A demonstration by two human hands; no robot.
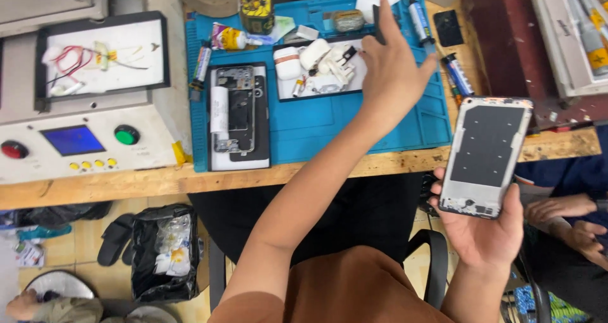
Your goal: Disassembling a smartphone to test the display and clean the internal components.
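- At the frame's left, a grey machine with a blue screen [73,139] is sitting on the wooden bench [158,180].
- Left of centre, an opened phone with bare circuit boards [234,111] is lying on the blue silicone mat [329,123].
- At upper centre, the left hand [389,66] is reaching over the mat, fingers closing on a thin dark tool [378,24].
- At the right, the right hand [484,231] is gripping a grey phone frame with a black panel [484,155], holding it off the bench edge.

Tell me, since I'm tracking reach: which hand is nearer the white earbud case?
Left. The left hand hovers just right of the white earbud case over the blue mat; the right hand holds a phone frame off the bench.
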